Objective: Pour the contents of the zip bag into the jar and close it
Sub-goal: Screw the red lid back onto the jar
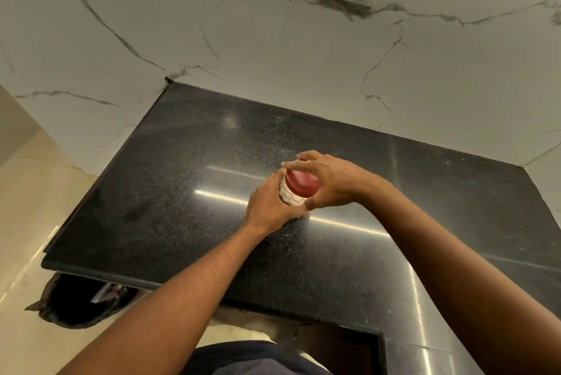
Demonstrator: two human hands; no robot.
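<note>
Both my hands grip: left hand [271, 204] clasps the jar [289, 195], right fingers [299, 164] on the red lid [302, 182]; crooked threading could leave it loose.

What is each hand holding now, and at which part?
The left hand grips the jar around its white body. The right hand holds the red lid by its rim, on top of the jar.

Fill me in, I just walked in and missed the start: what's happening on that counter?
A person is working on a jar standing on the black countertop. The left hand grips the jar's pale body, while the right hand has its fingers around the red lid, which sits on top of the jar. No zip bag is visible on the counter.
</note>
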